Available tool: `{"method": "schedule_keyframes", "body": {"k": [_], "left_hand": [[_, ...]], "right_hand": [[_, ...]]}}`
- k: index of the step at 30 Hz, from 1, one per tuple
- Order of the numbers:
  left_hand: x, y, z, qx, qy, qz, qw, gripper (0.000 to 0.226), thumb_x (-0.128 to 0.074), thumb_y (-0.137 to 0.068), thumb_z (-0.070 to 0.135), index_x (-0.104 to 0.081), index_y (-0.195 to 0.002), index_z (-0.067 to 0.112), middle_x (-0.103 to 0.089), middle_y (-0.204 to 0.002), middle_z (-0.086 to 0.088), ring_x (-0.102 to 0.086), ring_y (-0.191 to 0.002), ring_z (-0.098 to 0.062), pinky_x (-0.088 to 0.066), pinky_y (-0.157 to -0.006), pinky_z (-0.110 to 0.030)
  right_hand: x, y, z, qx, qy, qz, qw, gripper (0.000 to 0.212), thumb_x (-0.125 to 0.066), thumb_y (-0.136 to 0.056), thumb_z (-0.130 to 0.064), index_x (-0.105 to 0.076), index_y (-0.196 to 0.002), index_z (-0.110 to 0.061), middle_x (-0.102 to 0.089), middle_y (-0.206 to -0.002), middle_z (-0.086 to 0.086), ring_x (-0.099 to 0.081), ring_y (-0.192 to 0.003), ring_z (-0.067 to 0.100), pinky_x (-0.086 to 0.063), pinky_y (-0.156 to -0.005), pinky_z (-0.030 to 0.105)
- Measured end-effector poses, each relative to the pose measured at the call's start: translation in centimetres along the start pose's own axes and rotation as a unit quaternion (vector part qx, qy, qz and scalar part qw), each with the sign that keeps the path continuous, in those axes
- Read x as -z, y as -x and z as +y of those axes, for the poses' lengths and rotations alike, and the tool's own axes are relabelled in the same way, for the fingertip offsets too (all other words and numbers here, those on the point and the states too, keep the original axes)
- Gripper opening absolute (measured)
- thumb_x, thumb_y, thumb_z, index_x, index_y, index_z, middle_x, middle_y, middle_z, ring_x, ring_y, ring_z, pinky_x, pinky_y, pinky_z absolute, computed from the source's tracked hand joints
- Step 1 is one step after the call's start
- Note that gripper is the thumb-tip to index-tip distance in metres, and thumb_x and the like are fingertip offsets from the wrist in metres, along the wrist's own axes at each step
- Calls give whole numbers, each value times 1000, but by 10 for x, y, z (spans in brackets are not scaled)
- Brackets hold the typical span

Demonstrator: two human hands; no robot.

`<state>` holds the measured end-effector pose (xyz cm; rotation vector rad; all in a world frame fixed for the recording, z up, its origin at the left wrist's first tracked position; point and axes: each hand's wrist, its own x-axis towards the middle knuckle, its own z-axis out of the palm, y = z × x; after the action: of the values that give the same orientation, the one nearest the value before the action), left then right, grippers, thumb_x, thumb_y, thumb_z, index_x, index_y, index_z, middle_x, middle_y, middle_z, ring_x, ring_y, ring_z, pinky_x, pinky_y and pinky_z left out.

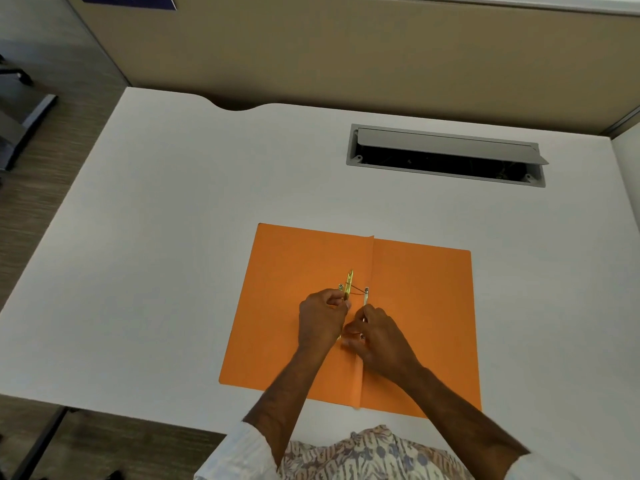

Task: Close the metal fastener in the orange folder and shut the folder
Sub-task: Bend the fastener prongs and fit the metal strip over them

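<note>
Your left hand (322,317) pinches the gold bar of the metal fastener (350,289), which is lifted just left of the crease of the open orange folder (415,306). Your right hand (377,336) nips the prong beside it. Line the bar's holes over both prongs, press flat, then fold the cover over.

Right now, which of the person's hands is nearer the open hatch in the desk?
Right. The right hand lies almost straight below the hatch; the left hand sits further to its left. Both are on the orange folder.
</note>
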<state>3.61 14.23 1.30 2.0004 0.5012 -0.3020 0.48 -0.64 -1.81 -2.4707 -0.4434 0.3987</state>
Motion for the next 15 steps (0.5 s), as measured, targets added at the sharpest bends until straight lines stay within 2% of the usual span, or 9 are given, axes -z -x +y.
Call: {"method": "schedule_keyframes", "body": {"k": [6,11,15], "left_hand": [[2,-2,1,-9,-3,1,1000,19,-76,-83,20,-77,-101,17,-68,-81,10,-65,-74,0,-50,-69,-14],[1,-1,1,-10,1,0,1000,19,-76,-83,19,-77,-102,16,-68,-82,10,-65,-74,0,-49,-67,-12],[0,-1,1,-7,9,-3,1000,21,-76,-83,18,-77,-103,15,-70,-82,8,-67,-76,-4,-52,-71,-16]], "right_hand": [[4,-6,-4,19,25,13,999,16,-64,-93,-27,-75,-102,-20,-68,-97,2,-55,-88,24,-45,-71,36],[6,-6,-5,-9,10,19,1000,18,-60,-95,-27,-74,-105,-21,-71,-96,-1,-55,-90,21,-46,-70,34],[4,-5,-6,-33,7,22,999,17,-60,-96,-29,-74,-103,-24,-70,-94,-3,-53,-89,18,-48,-67,34]]}}
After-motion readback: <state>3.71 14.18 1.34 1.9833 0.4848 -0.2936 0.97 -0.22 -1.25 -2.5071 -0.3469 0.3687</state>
